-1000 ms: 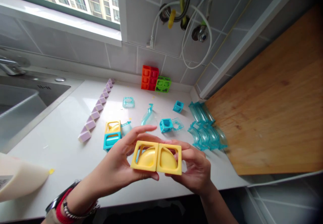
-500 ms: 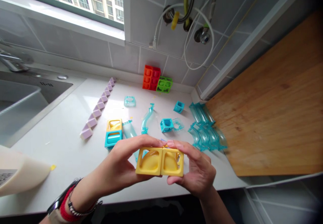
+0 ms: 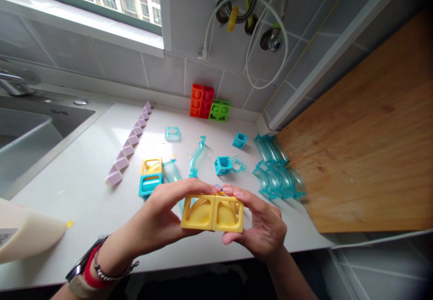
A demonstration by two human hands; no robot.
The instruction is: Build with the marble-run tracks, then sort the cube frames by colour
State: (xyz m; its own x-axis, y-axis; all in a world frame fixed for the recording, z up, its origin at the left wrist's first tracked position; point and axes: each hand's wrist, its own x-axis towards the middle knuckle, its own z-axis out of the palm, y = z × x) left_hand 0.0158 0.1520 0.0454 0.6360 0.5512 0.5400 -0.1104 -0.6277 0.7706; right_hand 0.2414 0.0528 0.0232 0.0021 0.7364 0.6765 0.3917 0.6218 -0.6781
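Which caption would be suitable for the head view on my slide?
Both hands hold two yellow blocks side by side above a white counter, with translucent teal pieces beyond.

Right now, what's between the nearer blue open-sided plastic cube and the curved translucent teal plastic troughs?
In the head view, a translucent teal plastic piece lies there, beside the cube; white counter shows between it and the troughs.

Hands [image 3: 167,207] [image 3: 265,228] side by side — gripping
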